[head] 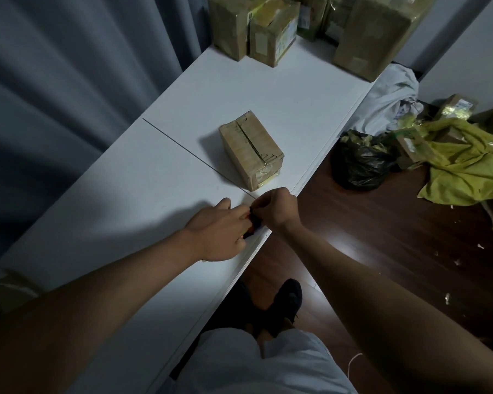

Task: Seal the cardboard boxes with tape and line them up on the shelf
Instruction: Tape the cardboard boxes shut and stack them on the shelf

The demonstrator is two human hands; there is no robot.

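Note:
A small cardboard box (251, 149) lies on the white shelf top (154, 194), a dark seam running along its upper face. Just in front of it, at the shelf's front edge, my left hand (219, 231) grips a small dark object with a red part (252, 226), probably a tape dispenser, mostly hidden by the fingers. My right hand (273, 207) is curled and pinches at the top of the same object. Both hands sit about a hand's width short of the box.
Several taped cardboard boxes (271, 29) stand in a row at the far end of the shelf. A grey curtain (54, 95) hangs on the left. On the dark floor to the right lie a black bag (359, 166), yellow plastic (467, 163) and more boxes.

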